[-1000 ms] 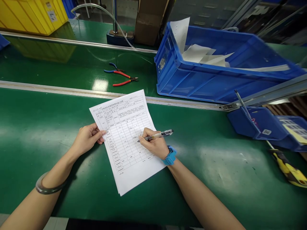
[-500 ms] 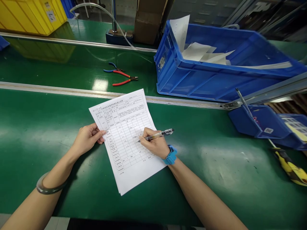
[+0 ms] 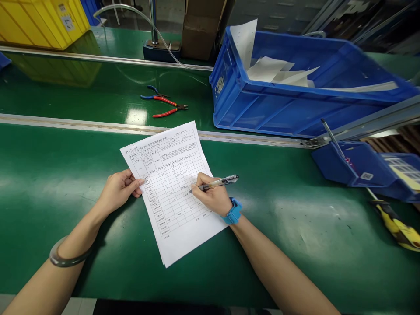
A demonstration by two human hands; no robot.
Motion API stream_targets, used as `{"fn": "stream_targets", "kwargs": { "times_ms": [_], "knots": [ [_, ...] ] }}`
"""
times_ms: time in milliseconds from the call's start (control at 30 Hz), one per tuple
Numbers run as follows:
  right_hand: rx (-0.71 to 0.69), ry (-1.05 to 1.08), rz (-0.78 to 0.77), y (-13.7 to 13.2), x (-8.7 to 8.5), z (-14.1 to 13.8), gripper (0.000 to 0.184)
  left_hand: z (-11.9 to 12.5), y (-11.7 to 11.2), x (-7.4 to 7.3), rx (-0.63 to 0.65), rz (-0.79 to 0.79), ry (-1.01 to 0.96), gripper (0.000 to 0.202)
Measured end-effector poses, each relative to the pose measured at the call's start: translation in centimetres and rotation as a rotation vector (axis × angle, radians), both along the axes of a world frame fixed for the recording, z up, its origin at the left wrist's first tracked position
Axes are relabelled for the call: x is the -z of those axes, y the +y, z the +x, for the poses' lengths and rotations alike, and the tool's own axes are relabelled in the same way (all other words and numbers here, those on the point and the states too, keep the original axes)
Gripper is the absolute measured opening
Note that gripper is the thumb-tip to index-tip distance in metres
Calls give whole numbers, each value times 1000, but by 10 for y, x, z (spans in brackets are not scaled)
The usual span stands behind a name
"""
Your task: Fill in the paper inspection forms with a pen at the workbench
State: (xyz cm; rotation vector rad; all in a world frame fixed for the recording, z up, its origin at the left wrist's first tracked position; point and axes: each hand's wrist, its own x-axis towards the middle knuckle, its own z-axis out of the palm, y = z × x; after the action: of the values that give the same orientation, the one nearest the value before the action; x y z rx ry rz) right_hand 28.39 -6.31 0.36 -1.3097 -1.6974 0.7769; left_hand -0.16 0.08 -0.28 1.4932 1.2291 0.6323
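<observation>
A printed paper form [image 3: 183, 236] with a table and handwritten entries lies slanted on the green bench; a second sheet's edge shows beneath it. My left hand [image 3: 122, 189] grips the form's left edge, thumb on top and fingers curled at the side and under. In my right hand [image 3: 212, 195] is a clear-barrelled pen [image 3: 223, 180] with dark ends, its tip at a cell in the middle rows. That hand rests on the right part of the form and covers some cells. A blue band circles the right wrist, a dark bangle the left forearm.
Behind the form lie red-handled cutters [image 3: 166, 114] and blue-handled pliers [image 3: 151, 91]. A large blue crate [image 3: 295, 107] with papers stands back right, small blue bins [image 3: 354, 166] and a yellow-black screwdriver [image 3: 395, 225] at right. A yellow crate [image 3: 36, 24] sits back left.
The pen tip has shifted slightly left, and a little more handwriting shows by it. My left hand has kept its place on the form. The view has shifted slightly.
</observation>
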Motion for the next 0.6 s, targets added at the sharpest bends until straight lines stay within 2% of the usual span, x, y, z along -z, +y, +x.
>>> {"fn": "stream_targets", "kwargs": {
  "times_ms": [600],
  "knots": [
    [-14, -8, 13, -1, -1, -1, 30, -1, 0, 0, 3, -5, 14, 37]
  ]
}}
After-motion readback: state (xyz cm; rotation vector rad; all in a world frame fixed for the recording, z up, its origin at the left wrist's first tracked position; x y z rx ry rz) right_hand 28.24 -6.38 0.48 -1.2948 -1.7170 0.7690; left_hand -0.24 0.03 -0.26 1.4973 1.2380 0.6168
